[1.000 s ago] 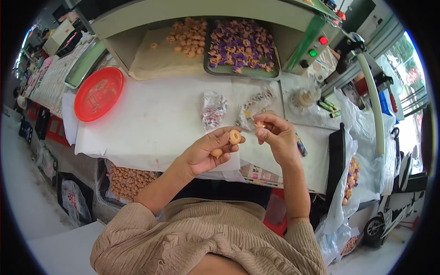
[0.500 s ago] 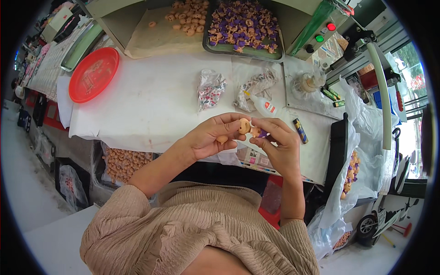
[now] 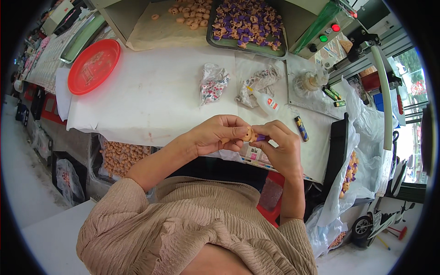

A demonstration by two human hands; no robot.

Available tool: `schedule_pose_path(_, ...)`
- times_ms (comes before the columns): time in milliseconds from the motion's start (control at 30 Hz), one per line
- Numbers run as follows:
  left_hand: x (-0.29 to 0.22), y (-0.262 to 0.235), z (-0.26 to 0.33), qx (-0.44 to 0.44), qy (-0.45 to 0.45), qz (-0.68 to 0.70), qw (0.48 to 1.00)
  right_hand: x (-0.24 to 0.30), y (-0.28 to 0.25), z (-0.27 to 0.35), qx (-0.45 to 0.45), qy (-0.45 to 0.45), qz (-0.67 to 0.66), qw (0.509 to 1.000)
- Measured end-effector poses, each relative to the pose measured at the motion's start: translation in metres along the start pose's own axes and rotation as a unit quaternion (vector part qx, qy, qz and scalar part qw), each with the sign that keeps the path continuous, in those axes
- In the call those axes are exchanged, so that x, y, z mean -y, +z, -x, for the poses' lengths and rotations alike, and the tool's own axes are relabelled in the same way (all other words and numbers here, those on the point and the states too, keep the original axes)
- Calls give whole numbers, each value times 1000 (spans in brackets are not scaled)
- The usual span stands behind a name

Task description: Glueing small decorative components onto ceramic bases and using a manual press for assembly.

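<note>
Above the front edge of the white-covered table, my left hand (image 3: 215,136) pinches a small peach doll head (image 3: 248,134) between thumb and fingers. A second rounded peach piece (image 3: 224,140) shows partly in the curl of the same hand. My right hand (image 3: 285,145) grips a tiny doll body (image 3: 260,137) in purple clothing by its far end. Head and body meet between the two hands; fingers cover much of both. Beyond the hands lies a white squeeze bottle (image 3: 266,102) with a yellow tip.
Loose doll heads (image 3: 195,18) and a dark tray (image 3: 283,51) of purple-clad bodies fill the shelf at the back. A red round tray (image 3: 72,85) stands left. Crumpled floral bags (image 3: 213,85) lie mid-table. A black bin (image 3: 337,153) lined with plastic borders the right.
The doll head and the body have come together; a gap showed between my fingertips before. My left thumb now lies further over the head. The view has shifted slightly.
</note>
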State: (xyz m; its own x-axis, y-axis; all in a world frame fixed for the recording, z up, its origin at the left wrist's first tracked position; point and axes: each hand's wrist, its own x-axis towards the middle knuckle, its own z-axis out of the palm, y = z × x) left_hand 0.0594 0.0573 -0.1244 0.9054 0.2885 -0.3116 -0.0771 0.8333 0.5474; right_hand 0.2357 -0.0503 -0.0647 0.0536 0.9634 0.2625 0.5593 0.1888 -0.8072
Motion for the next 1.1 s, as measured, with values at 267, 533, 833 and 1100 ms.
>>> schedule_pose_path(267, -4, 9, -14, 9, -13, -61, 998, -7, -14, -2, 30, -45, 71, 996)
schedule_pose_path(533, -17, 37, -38, 28, -13, 55, 998, -15, -69, -27, 13, -49, 17, 999)
schedule_pose_path(833, -27, 63, -50, -12, 11, 53, 998, 23, -258, -126, -485, -349, 360, 717)
schedule_pose_path(1100, -19, 84, -48, 45, 4, 63, 997, 56, -341, -212, -420, -221, -54, 878)
